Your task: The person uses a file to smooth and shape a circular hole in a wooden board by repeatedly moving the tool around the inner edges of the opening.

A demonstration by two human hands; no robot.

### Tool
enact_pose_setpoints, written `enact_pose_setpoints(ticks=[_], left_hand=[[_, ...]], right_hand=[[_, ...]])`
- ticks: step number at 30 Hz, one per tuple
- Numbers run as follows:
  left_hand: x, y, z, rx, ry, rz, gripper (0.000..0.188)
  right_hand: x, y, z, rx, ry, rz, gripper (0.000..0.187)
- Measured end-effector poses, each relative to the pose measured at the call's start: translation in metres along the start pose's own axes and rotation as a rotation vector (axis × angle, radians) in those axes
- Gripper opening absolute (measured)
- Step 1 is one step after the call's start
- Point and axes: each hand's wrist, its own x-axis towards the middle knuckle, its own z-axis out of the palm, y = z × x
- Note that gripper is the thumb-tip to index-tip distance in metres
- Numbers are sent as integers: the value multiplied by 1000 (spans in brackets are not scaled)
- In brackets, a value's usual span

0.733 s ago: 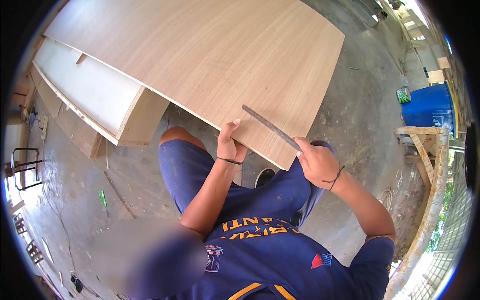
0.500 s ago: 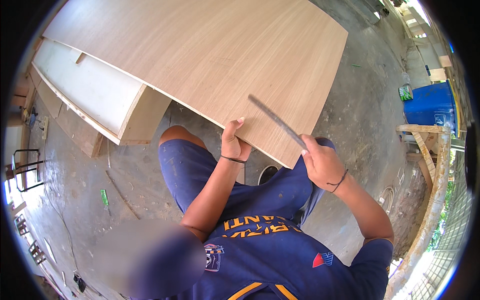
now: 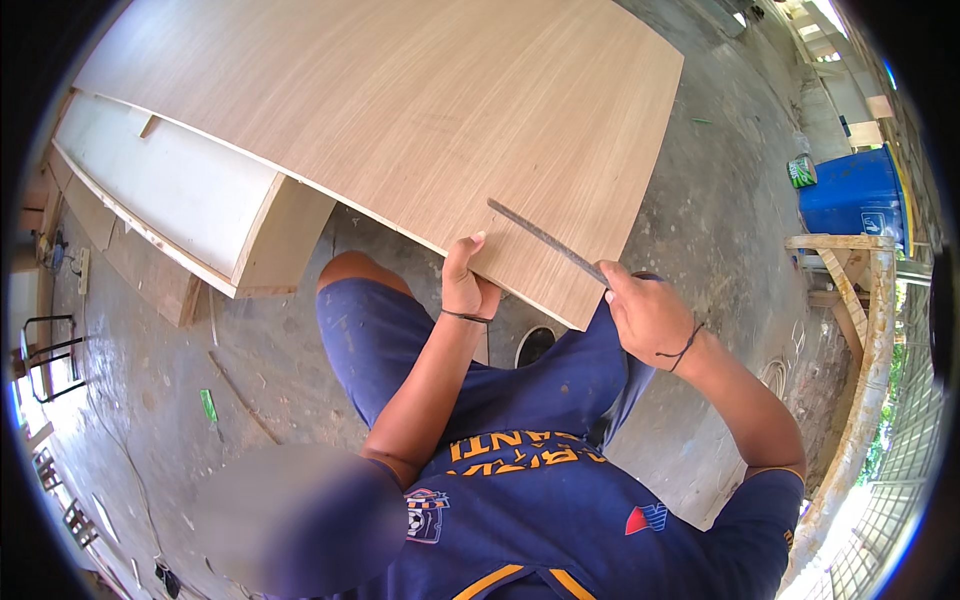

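Note:
A large wood-grain panel (image 3: 420,120) spans the upper part of the view, its near corner close to my knees. My left hand (image 3: 467,282) grips the panel's near edge, thumb on the top face and fingers underneath, mostly hidden. In my right hand (image 3: 650,318), just off the near corner, is a long thin dark grey metal file (image 3: 543,236), held by its end. The file slants up and left over the panel; whether it touches the surface I cannot tell.
Under the panel at left stands a white-lined wooden frame (image 3: 170,180). A blue bin (image 3: 855,195) is at the right, behind a timber frame (image 3: 880,310). A green wrapper (image 3: 208,405) and a wooden strip (image 3: 243,398) lie on the concrete floor.
The file has swung to a flatter slant, its far tip slightly lower and to the left. My right elbow has moved outward. The left hand keeps its grip on the panel.

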Motion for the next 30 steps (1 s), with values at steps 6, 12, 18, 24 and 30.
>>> enact_pose_setpoints(ticks=[6,12,18,24,30], left_hand=[[2,0,-2,28,6,17,53],[1,0,-3,35,-7,0,51],[1,1,-1,42,-4,6,52],[1,1,-2,51,17,-6,54],[-2,-2,2,99,8,107,60]], right_hand=[[-5,-5,2,3,5,10,35],[-7,-4,5,13,-36,65,31],[-7,2,2,-57,37,-32,30],[-5,2,-23,-160,-101,45,34],[7,0,-43,-264,-225,63,30]])
